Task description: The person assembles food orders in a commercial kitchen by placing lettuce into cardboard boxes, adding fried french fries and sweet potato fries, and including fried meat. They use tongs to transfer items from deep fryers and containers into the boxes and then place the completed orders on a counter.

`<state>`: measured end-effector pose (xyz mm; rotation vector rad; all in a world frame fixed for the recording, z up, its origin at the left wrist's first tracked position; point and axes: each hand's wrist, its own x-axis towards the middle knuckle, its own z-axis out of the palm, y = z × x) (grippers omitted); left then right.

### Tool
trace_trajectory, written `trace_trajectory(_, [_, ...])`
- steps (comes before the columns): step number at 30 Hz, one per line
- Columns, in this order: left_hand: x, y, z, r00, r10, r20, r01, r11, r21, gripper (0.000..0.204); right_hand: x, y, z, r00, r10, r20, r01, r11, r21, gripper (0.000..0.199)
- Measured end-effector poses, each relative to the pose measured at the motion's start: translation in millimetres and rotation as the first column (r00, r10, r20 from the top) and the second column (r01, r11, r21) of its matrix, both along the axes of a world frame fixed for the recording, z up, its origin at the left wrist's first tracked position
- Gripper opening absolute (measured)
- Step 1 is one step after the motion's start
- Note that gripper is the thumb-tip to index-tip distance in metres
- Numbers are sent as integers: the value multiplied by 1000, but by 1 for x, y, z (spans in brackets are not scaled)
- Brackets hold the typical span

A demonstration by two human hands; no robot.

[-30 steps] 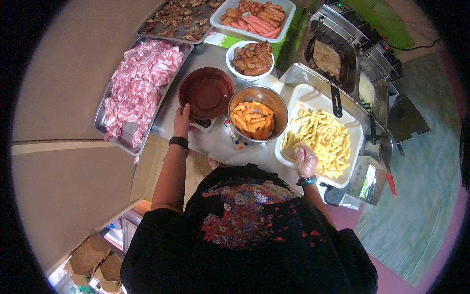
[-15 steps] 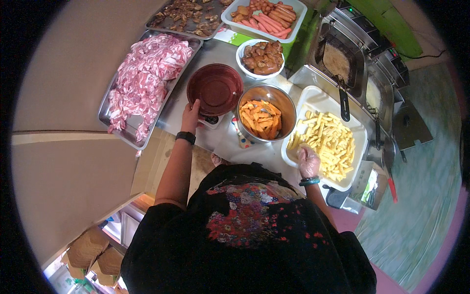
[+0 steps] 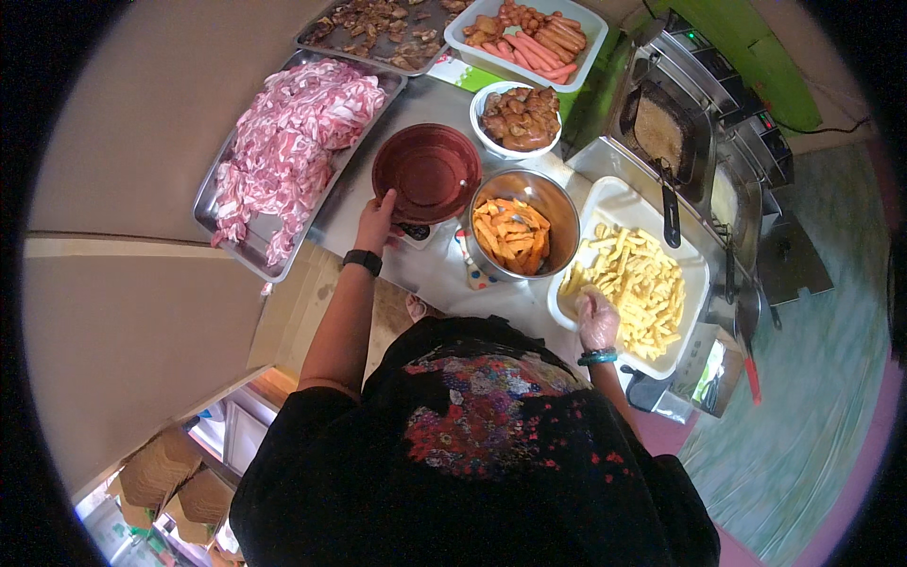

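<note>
Maroon bowl (image 3: 427, 170) is sitting toward the left side of the surface (image 3: 342, 213), opening up, looking empty. Left hand (image 3: 376, 227), bare, is pinching the bowl's near-left rim, fingertips lapping over the edge. A small white box (image 3: 416, 242) with a dark top is poking out from under the bowl's near side; can't tell whether the bowl is resting on it. Right hand (image 3: 597, 319), in a clear glove, is bending its fingers down among yellow fries (image 3: 633, 288), at the near-left edge of a white tray (image 3: 609, 197); fingertips are hiding, so can't tell whether it is pinching any. That tray is occupying the right near corner of the surface.

Steel pot (image 3: 557, 213) is standing between bowl and tray, holding orange strips (image 3: 510, 236). White bowl (image 3: 479, 128) of brown meat (image 3: 522, 118) is sitting behind the pot. Steel tray (image 3: 255, 236) of raw meat slices (image 3: 293, 142) is lying along the left edge. At the far edge, another white tray (image 3: 588, 68) is carrying sausages (image 3: 539, 47). Fryer (image 3: 652, 123) is standing beyond the right edge. Black wristband (image 3: 363, 261) is circling the left wrist; teal bracelet (image 3: 597, 357), the right.
</note>
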<state>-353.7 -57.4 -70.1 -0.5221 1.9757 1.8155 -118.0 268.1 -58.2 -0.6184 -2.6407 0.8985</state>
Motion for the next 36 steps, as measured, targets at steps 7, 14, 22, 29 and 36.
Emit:
trace_trajectory(7, [-5, -6, 1, 995, -100, 17, 99, 993, 64, 59, -1, 3, -2, 999, -17, 28, 17, 1000, -23, 18])
trace_trajectory(14, [-7, -17, -14, 997, 42, -65, -34, 992, 118, 52, -5, 9, -13, 993, 56, 101, -54, 998, -26, 19])
trace_trajectory(22, [5, -24, 12, 975, 202, -88, -207, 977, -56, 60, 15, 52, -58, 963, 264, -54, -269, 939, -215, 22])
trace_trajectory(29, [121, -185, 51, 683, 567, -460, -722, 619, -309, 42, -67, 12, -76, 872, 490, -16, -490, 871, -44, 22])
trace_trajectory(36, [351, -376, 80, 373, 610, -699, -790, -186, -584, 39, -110, -45, -78, 787, 617, 15, -616, 786, -42, 22])
